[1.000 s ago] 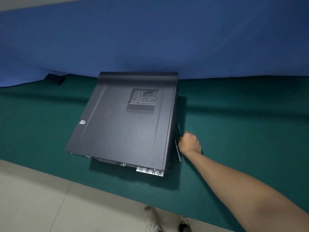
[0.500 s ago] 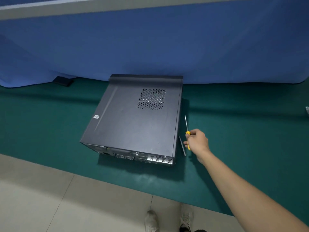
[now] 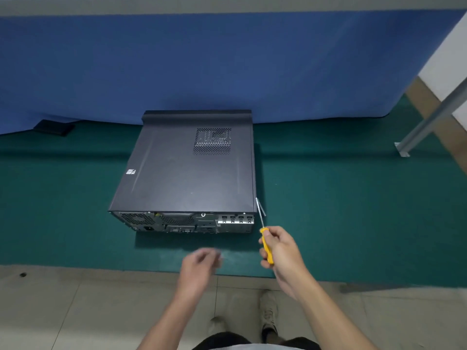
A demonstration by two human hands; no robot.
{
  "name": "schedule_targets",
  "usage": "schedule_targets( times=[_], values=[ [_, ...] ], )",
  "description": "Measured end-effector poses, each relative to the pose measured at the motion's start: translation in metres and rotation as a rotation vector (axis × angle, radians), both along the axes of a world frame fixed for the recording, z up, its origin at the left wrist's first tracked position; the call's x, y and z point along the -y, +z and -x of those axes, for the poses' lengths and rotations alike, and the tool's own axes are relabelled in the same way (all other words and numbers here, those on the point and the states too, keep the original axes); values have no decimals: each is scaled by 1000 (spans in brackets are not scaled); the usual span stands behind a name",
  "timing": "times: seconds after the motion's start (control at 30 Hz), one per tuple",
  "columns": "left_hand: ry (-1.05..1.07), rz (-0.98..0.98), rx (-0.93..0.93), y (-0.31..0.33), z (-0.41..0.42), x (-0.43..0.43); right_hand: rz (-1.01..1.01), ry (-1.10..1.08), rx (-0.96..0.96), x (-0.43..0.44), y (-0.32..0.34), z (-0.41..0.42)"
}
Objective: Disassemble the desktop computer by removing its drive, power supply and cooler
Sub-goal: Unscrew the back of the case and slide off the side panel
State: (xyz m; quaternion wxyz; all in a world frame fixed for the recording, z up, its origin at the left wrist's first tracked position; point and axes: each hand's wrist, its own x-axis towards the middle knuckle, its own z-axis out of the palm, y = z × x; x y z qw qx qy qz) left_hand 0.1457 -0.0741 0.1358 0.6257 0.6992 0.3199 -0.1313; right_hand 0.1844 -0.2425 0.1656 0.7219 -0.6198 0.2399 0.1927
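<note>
A black desktop computer case lies flat on the green mat, its side panel closed and its rear ports facing me. My right hand grips a yellow-handled screwdriver just off the case's near right corner, shaft pointing up toward that corner. A second thin metal tool lies on the mat beside the same corner. My left hand hovers blurred in front of the case, fingers loosely apart and empty. The drive, power supply and cooler are hidden inside.
A blue cloth hangs behind the case. A small black object lies at the mat's back left. A metal frame leg stands at the right. Tiled floor and my shoes lie below the mat's front edge.
My right hand lifted the yellow screwdriver off the mat and drew it back toward me. My left hand came into view. The camera shifted to face the case's rear.
</note>
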Motion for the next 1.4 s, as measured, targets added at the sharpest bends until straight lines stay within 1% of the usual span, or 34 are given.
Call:
schedule_targets(
  times=[0.07,0.13,0.23,0.27,0.4,0.5,0.63,0.8,1.23,1.4],
  values=[
    [8,155,57,12,-28,15,-46,-39,-17,-8,-1,9],
    [25,292,48,22,-49,28,-86,-59,-28,-15,-3,16],
    [72,429,0,27,-67,40,-125,-67,-45,-20,-7,23],
    [109,442,-12,26,-71,43,-132,-65,-59,-21,-8,25],
    [239,443,-55,24,-78,49,-134,-30,-112,-22,-13,28],
    [267,440,-98,23,-81,51,-153,-23,-119,-23,-17,26],
    [251,480,-120,24,-85,53,-205,-34,-125,-29,-19,22],
    [255,528,-132,25,-89,52,-190,-46,-135,-33,-20,21],
    [213,503,-143,19,-91,47,-269,-101,-183,-33,-18,20],
    [204,495,-147,17,-92,46,-380,-133,-208,-33,-21,19]
  ],
)
